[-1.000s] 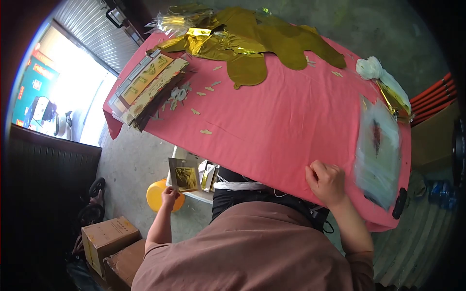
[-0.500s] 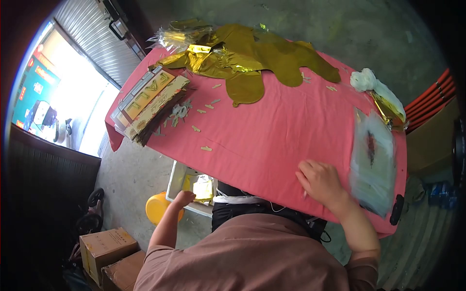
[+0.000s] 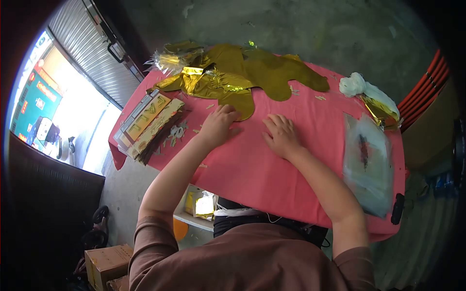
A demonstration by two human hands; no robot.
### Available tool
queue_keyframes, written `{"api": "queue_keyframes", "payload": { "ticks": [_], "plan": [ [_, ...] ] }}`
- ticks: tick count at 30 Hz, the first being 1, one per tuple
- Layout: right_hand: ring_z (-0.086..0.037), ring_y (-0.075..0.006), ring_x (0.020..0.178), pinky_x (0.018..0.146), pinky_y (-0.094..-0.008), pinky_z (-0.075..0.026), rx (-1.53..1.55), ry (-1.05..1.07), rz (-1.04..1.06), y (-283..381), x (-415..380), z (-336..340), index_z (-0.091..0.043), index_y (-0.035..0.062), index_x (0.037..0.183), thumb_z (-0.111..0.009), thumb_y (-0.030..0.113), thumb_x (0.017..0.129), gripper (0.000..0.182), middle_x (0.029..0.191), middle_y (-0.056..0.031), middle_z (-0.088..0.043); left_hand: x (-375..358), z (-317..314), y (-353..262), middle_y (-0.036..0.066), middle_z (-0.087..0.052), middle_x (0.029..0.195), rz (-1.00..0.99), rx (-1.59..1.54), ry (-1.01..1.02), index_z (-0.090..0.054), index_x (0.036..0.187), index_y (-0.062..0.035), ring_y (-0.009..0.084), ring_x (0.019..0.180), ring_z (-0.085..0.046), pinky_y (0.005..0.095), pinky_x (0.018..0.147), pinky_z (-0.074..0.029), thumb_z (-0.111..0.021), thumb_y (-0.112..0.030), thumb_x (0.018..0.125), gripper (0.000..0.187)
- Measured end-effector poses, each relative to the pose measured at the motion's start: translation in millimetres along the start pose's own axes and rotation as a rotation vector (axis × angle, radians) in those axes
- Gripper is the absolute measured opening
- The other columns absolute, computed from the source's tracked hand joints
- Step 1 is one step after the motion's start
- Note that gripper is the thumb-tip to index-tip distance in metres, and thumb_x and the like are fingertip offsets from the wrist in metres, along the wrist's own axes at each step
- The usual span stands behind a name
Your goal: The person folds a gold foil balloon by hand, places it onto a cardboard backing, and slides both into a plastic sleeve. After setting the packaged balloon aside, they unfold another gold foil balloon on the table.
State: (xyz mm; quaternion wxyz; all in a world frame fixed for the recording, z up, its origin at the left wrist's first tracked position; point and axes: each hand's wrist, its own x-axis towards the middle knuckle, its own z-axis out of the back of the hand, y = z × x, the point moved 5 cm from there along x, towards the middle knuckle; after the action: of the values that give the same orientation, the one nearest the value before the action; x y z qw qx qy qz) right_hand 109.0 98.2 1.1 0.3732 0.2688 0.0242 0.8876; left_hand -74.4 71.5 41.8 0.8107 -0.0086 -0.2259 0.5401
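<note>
My left hand (image 3: 218, 128) is over the pink cloth, its fingertips at the lower lobe of a flat gold foil balloon (image 3: 279, 80). Its thumb stands apart from the fingers, and no object shows in it. To the right, my right hand (image 3: 283, 137) rests palm down on the cloth with fingers apart, holding nothing. The uninflated foil spreads along the far side of the table, crumpled and shiny toward the left. Small pale strips (image 3: 203, 166) lie scattered near my left hand.
The pink-covered table (image 3: 257, 172) has a stack of printed cardboard packs (image 3: 148, 123) at left and clear plastic bags (image 3: 367, 167) at right. A white bundle (image 3: 353, 85) sits at the far right corner. Below the near edge is a white bin (image 3: 196, 220) with gold packets.
My left hand has risen from beside the bin below the table to the foil's edge. My right hand has moved forward and left across the cloth, its fingers now spread.
</note>
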Motion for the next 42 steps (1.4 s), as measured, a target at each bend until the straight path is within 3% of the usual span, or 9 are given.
{"api": "queue_keyframes", "payload": {
  "ticks": [11, 14, 19, 23, 29, 31, 34, 35, 42],
  "plan": [
    [-0.047, -0.0273, 0.115, 0.094, -0.0422, -0.037, 0.014, 0.03, -0.021, 0.5, -2.9, 4.5, -0.059, 0.0046, 0.112, -0.06, 0.02, 0.081, 0.035, 0.12, -0.0119, -0.053, 18.2, -28.9, 17.0, 0.012, -0.061, 0.078, -0.144, 0.248, 0.035, -0.059, 0.083, -0.0048, 0.0307, 0.08, -0.061, 0.0388, 0.071, -0.051, -0.062, -0.019, 0.082, 0.015],
    [-0.047, -0.0272, 0.115, 0.094, -0.0419, -0.037, 0.024, 0.048, -0.024, 0.7, -1.6, 5.1, -0.059, 0.0046, 0.111, -0.06, 0.02, 0.081, 0.034, 0.12, -0.012, -0.053, 16.2, -12.5, 21.5, 0.015, -0.063, 0.074, 0.009, 0.058, -0.138, -0.061, 0.082, -0.0042, 0.0334, 0.069, -0.062, 0.0405, 0.064, -0.051, -0.063, -0.017, 0.081, 0.013],
    [-0.046, -0.0283, 0.117, 0.097, -0.0422, -0.036, 0.061, 0.104, -0.011, -0.8, 5.4, 0.9, -0.054, 0.0043, 0.117, -0.061, 0.018, 0.081, 0.04, 0.123, -0.0127, -0.051, 9.9, -22.4, 57.6, 0.003, -0.064, 0.068, 0.532, -0.671, -0.092, -0.064, 0.079, -0.0003, 0.0125, 0.06, -0.06, 0.0259, 0.057, -0.045, -0.07, -0.014, 0.082, 0.015],
    [-0.044, -0.0291, 0.121, 0.1, -0.0427, -0.034, 0.111, 0.07, -0.009, 1.6, 22.7, -9.1, -0.049, 0.0033, 0.124, -0.062, 0.017, 0.08, 0.048, 0.13, -0.0139, -0.046, 8.1, -37.9, 76.4, -0.001, -0.061, 0.069, 0.624, -1.028, -0.047, -0.062, 0.081, 0.0009, 0.0046, 0.064, -0.053, 0.0221, 0.058, -0.042, -0.068, -0.011, 0.084, 0.014],
    [-0.03, -0.0293, 0.135, 0.11, -0.0438, -0.025, 0.195, -0.008, 0.031, 20.1, 51.0, -26.7, -0.039, 0.0029, 0.136, -0.06, 0.021, 0.084, 0.058, 0.145, -0.0154, -0.032, 16.1, -33.5, 87.7, 0.01, -0.065, 0.074, 0.569, -0.679, -0.184, -0.06, 0.084, 0.0021, 0.015, 0.069, -0.062, 0.0298, 0.06, -0.047, -0.065, -0.016, 0.085, 0.019],
    [-0.025, -0.0271, 0.139, 0.113, -0.0452, -0.018, 0.061, 0.142, 0.036, 23.8, 55.3, -43.9, -0.037, 0.0055, 0.139, -0.053, 0.03, 0.089, 0.058, 0.148, -0.0151, -0.029, 28.7, -29.3, 98.6, 0.007, -0.065, 0.075, 0.45, -0.469, -0.327, -0.061, 0.089, 0.0004, 0.0137, 0.068, -0.058, 0.0286, 0.064, -0.046, -0.06, -0.018, 0.089, 0.019],
    [-0.018, -0.0245, 0.142, 0.115, -0.0455, -0.012, 0.064, 0.38, -0.042, 26.3, 55.0, -49.0, -0.032, 0.0079, 0.143, -0.043, 0.037, 0.094, 0.058, 0.152, -0.0118, -0.023, 51.7, 52.9, 94.9, 0.018, -0.064, 0.083, 0.449, -0.168, -0.472, -0.06, 0.095, -0.0016, 0.0319, 0.077, -0.063, 0.0379, 0.069, -0.048, -0.054, -0.028, 0.09, 0.028],
    [-0.018, -0.0245, 0.142, 0.115, -0.0455, -0.012, 0.064, 0.38, -0.041, 26.2, 53.8, -50.0, -0.032, 0.0079, 0.143, -0.043, 0.037, 0.094, 0.058, 0.152, -0.0118, -0.023, 59.6, 80.3, 93.9, 0.018, -0.064, 0.084, 0.394, -0.152, -0.661, -0.06, 0.094, -0.0015, 0.031, 0.077, -0.063, 0.0374, 0.07, -0.048, -0.056, -0.027, 0.089, 0.027],
    [-0.016, -0.0222, 0.142, 0.116, -0.0445, -0.011, 0.059, 0.371, -0.067, 27.3, 52.9, -51.1, -0.03, 0.0113, 0.144, -0.041, 0.04, 0.095, 0.058, 0.153, -0.0091, -0.022, 112.3, 211.4, 110.0, 0.012, -0.064, 0.077, 0.147, 0.135, -0.937, -0.063, 0.093, -0.006, 0.0257, 0.075, -0.064, 0.0322, 0.069, -0.05, -0.062, -0.025, 0.086, 0.02]
  ]
}}
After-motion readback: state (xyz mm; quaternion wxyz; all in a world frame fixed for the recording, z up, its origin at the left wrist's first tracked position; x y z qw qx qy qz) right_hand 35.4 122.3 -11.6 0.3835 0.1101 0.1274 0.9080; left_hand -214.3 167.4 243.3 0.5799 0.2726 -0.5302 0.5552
